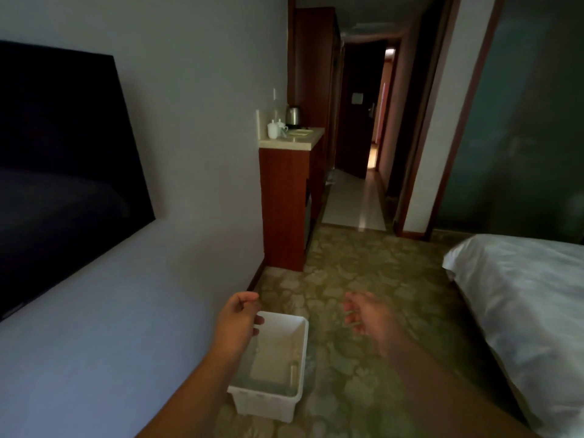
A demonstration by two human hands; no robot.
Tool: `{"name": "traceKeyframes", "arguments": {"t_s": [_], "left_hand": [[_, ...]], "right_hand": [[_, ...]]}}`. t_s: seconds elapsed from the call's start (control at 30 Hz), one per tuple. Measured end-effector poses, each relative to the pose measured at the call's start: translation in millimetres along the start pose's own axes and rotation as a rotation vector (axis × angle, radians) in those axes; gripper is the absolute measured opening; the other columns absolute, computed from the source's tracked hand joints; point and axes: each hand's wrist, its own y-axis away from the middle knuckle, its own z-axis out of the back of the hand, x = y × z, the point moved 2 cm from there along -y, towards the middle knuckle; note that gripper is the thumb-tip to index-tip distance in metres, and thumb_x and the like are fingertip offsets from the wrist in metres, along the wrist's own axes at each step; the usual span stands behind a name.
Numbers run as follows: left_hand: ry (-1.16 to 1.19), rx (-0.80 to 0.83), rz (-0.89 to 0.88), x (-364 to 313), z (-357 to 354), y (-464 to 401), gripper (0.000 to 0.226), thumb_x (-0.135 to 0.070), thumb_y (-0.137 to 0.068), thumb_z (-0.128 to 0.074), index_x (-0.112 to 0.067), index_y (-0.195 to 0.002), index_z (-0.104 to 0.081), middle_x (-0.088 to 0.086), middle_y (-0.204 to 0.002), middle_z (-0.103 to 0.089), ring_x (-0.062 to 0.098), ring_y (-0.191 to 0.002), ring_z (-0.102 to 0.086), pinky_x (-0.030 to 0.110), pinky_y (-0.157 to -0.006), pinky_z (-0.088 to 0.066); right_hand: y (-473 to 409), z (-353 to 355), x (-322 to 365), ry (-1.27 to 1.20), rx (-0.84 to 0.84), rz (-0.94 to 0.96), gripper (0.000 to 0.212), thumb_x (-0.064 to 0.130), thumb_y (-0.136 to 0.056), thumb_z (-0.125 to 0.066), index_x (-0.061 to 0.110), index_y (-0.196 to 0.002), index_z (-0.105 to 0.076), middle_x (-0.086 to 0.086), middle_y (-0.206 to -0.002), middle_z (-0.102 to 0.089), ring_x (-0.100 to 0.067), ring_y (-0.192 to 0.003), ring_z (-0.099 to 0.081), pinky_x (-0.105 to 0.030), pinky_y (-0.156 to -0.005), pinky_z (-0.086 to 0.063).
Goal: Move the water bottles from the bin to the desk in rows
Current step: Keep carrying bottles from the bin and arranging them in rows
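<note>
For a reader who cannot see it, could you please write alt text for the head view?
Two bare hands, the left hand and the blurred right hand, hang with loosely curled fingers over a white plastic bin on patterned carpet, holding nothing. No bottles show in the bin. A dark television hangs left; a white bed stands right.
</note>
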Motion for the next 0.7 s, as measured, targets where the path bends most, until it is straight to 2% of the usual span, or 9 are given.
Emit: {"name": "traceKeyframes", "arguments": {"t_s": [0.17, 0.33, 0.47, 0.6, 0.7], "left_hand": [[-0.018, -0.045, -0.014, -7.7, -29.6, -76.3, 0.014, -0.008, -0.096, -0.055, -0.017, -0.102, -0.064, 0.003, -0.080, -0.068, 0.018, -0.069, -0.064, 0.031, -0.061, -0.052], [-0.024, -0.125, 0.088, 15.3, -40.1, -137.8, 0.016, -0.005, -0.094, -0.057, -0.015, -0.103, -0.065, 0.006, -0.081, -0.069, 0.021, -0.069, -0.065, 0.033, -0.064, -0.053], [-0.033, -0.149, 0.181, 53.0, -42.7, -180.4, 0.015, -0.008, -0.091, -0.061, -0.019, -0.100, -0.066, 0.006, -0.084, -0.070, 0.020, -0.068, -0.065, 0.033, -0.061, -0.053], [-0.056, -0.177, 0.296, 103.3, -40.1, -219.5, 0.016, -0.009, -0.089, -0.061, -0.021, -0.097, -0.068, 0.006, -0.087, -0.072, 0.018, -0.066, -0.067, 0.033, -0.061, -0.052], [-0.018, -0.158, 0.379, 135.5, -41.7, -241.8, 0.017, -0.007, -0.090, -0.060, -0.021, -0.097, -0.067, 0.006, -0.088, -0.071, 0.018, -0.068, -0.067, 0.031, -0.059, -0.052]], "right_hand": [[-97.6, -16.3, 16.4, -0.050, 0.022, 0.018, 0.010, 0.019, -0.099, -0.055, 0.015, -0.091, -0.061, -0.002, -0.073, -0.063, -0.015, -0.053, -0.053, -0.024, -0.052, -0.037], [-185.9, -55.3, -6.6, 0.006, 0.135, -0.086, 0.012, 0.021, -0.096, -0.057, 0.016, -0.089, -0.064, 0.000, -0.069, -0.063, -0.012, -0.049, -0.054, -0.023, -0.051, -0.039], [-243.6, -85.7, -32.3, 0.054, 0.195, -0.175, 0.015, 0.026, -0.095, -0.058, 0.015, -0.094, -0.067, -0.002, -0.080, -0.069, -0.013, -0.056, -0.060, -0.023, -0.054, -0.046], [-287.7, -121.7, -73.3, 0.122, 0.246, -0.308, 0.011, 0.020, -0.094, -0.059, 0.014, -0.087, -0.065, -0.001, -0.071, -0.066, -0.015, -0.050, -0.056, -0.021, -0.049, -0.040], [-313.3, -135.7, -95.8, 0.171, 0.266, -0.374, 0.013, 0.021, -0.096, -0.057, 0.013, -0.088, -0.064, -0.002, -0.072, -0.065, -0.016, -0.053, -0.059, -0.023, -0.050, -0.043]]}}
